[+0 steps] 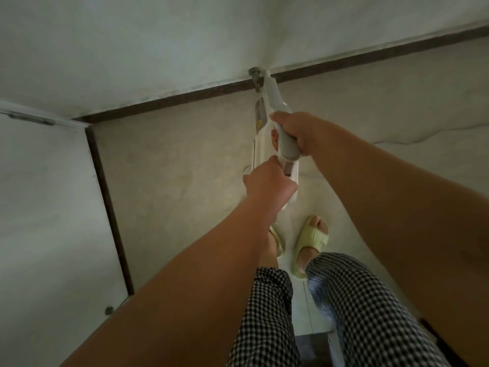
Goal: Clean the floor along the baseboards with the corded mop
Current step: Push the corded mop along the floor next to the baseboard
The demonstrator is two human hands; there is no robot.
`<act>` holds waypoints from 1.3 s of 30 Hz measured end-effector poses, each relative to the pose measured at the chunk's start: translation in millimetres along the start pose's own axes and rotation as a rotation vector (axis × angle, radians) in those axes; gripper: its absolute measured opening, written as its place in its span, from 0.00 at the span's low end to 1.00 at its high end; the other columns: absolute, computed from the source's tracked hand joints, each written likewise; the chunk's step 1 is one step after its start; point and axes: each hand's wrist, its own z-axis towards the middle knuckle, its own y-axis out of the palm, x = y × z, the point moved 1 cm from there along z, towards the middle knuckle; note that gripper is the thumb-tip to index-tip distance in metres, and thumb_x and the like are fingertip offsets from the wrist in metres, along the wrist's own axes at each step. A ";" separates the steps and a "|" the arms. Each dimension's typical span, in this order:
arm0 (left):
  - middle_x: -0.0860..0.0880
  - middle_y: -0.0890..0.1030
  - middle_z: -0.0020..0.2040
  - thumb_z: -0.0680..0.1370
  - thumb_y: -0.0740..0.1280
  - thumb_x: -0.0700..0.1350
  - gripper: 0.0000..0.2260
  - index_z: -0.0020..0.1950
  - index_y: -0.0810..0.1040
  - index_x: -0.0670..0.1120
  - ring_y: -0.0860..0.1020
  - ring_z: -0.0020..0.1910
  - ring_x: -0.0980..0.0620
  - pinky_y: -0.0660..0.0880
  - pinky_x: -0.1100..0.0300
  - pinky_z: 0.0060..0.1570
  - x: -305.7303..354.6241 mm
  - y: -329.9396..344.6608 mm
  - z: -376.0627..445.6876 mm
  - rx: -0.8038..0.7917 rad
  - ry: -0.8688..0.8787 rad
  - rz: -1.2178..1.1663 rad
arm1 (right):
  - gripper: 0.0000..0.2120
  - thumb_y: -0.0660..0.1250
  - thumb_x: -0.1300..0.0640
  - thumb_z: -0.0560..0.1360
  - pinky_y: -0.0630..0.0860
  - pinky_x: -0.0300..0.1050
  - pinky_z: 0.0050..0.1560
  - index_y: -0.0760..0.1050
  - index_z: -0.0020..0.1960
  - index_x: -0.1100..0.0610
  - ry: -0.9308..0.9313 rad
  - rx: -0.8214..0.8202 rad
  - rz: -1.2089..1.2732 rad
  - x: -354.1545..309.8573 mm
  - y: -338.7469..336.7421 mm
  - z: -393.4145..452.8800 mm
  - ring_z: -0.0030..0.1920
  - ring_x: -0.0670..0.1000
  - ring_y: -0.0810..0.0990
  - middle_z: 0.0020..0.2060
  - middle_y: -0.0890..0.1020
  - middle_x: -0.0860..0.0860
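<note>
Two bare forearms reach forward and down from the bottom of the head view, above legs in black-and-white checked trousers (357, 308). Below them, the feet stand in pale green slide sandals (313, 242) on the light floor (169, 165), the left foot largely hidden behind the left forearm.

Nearer the body, the left hand (267, 185) is closed around the lower part of the corded mop (275, 120), its fingers wrapped over the white body just beside a small grey panel. Just beyond it, the right hand (296, 131) is clamped on the grey loop handle at the top of the mop, thumb lying along the handle's upper side and fingertips showing through the opening of the loop. Both hands hold the same appliance, close together but not touching each other.

From the hands, the mop's white body runs away toward the wall, seen end-on, so its head on the floor is hidden. Its far tip lies against the dark brown baseboard (185, 98), next to a small grey fitting (255, 74) at the foot of the grey wall (158, 41). A thin pale cord (428, 132) trails across the floor to the right. At left, a second baseboard meets the first in a corner, beside a white panel (47, 207).
</note>
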 end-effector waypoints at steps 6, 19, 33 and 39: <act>0.55 0.73 0.37 0.70 0.71 0.47 0.14 0.50 0.68 0.51 0.76 0.43 0.49 0.70 0.50 0.58 2.5 10.4 4.7 -0.001 0.005 0.038 | 0.13 0.69 0.51 0.75 0.74 0.38 0.26 0.71 0.50 0.59 0.017 -0.023 0.029 3.8 -10.8 10.1 0.24 0.47 0.74 0.29 0.76 0.51; 0.54 0.73 0.41 0.71 0.70 0.47 0.14 0.52 0.68 0.50 0.72 0.43 0.50 0.70 0.51 0.55 92.1 38.4 9.1 0.046 -0.050 0.028 | 0.12 0.68 0.51 0.77 0.74 0.35 0.25 0.72 0.43 0.59 0.003 -0.077 -0.042 -29.6 -88.7 -6.7 0.25 0.46 0.73 0.29 0.76 0.51; 0.55 0.72 0.39 0.71 0.70 0.50 0.15 0.50 0.66 0.50 0.77 0.47 0.48 0.73 0.48 0.56 166.3 76.2 15.6 0.047 -0.092 -0.008 | 0.11 0.68 0.51 0.77 0.75 0.38 0.28 0.73 0.50 0.59 -0.022 -0.084 -0.159 -50.1 -161.0 -4.1 0.24 0.46 0.75 0.30 0.77 0.51; 0.55 0.71 0.38 0.72 0.70 0.49 0.14 0.50 0.66 0.50 0.75 0.44 0.49 0.72 0.50 0.55 157.0 75.6 15.6 0.041 -0.098 -0.025 | 0.11 0.68 0.51 0.76 0.75 0.39 0.29 0.73 0.47 0.59 -0.010 -0.060 -0.192 -46.3 -152.4 -6.9 0.27 0.47 0.75 0.31 0.77 0.51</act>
